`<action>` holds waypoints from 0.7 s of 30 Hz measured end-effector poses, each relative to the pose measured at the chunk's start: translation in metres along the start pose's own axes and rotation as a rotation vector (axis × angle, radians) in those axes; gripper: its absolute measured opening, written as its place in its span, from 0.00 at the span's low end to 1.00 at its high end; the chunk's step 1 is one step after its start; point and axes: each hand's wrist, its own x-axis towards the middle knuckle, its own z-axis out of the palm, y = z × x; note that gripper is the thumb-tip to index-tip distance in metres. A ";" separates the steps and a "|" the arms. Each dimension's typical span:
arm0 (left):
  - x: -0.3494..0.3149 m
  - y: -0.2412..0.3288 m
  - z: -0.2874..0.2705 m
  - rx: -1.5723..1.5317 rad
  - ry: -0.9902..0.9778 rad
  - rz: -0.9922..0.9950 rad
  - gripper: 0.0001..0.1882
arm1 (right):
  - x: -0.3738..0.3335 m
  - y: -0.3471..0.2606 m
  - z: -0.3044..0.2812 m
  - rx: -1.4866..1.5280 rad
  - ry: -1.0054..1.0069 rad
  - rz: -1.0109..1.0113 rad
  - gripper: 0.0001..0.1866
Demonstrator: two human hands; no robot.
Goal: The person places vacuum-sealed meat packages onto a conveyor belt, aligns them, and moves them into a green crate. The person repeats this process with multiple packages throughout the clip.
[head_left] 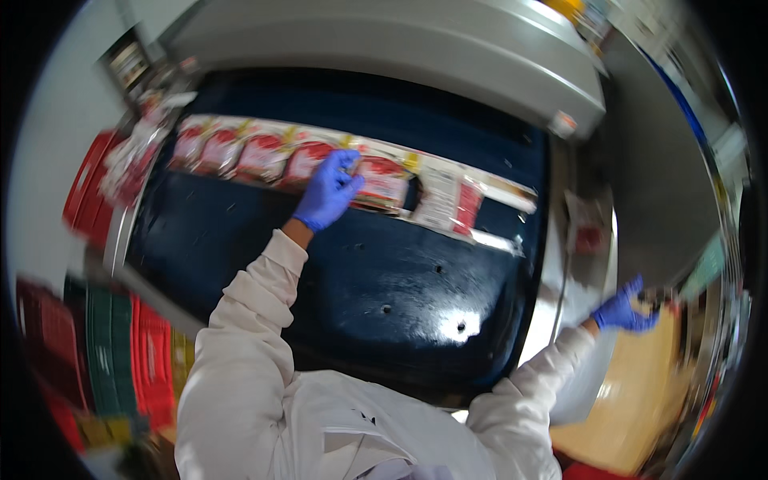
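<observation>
My left hand [326, 192], in a blue glove, is over a row of flat, clear-wrapped packs with red and white labels. Its fingers are half bent, with the thumb apart, next to a pack [382, 182] on its right and another pack [308, 160] on its left. I cannot tell whether it touches them. At the right end of the row lies a pack with a pale, printed face [438, 198]. Far to the right, my blue-gloved right hand [624, 310] is stretched out, fingers spread, beside a small dark item [658, 299] blurred by motion.
The packs lie across a dark blue, wet-looking surface [336, 296] under a grey metal housing [384, 40]. A single pack [589, 232] sits on the metal ledge at right. Red crates [152, 360] and a green crate [112, 344] stand at lower left, with plastic-wrapped items [132, 164] above.
</observation>
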 end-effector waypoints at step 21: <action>-0.511 -0.042 -0.321 0.633 0.658 -0.482 0.19 | -0.064 -0.142 -0.139 1.020 -0.475 0.479 0.17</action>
